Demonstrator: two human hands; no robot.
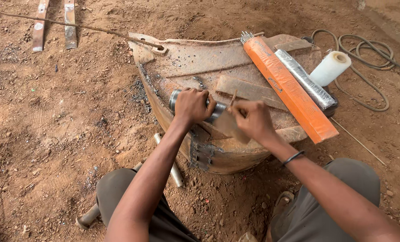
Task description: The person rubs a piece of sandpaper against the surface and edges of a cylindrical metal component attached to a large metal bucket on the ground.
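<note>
Hands meet over a rusty curved steel shell (195,67) that lies on the dirt ground (52,116). The left hand (192,105) is closed over a short grey metal tube (175,99), pinning it flat on the shell's top near the front rim. The right hand (252,119) pinches a thin rod (233,97) between its fingertips, its point just beside the tube's right end, with a flat plate (229,124) partly under that hand. As I judge it, the step in hand is marking or setting the tube against the plate; the next move calls for a steady left grip so the tube does not roll, and a fine, short stroke from the rod. Behind the hands, an orange box of rods (289,92) lies aslant on the shell, a silver packet (305,79) beside it, then a white roll (329,68) and a coiled cable (365,54). A pipe (173,166) lies on the ground near the knee.
</note>
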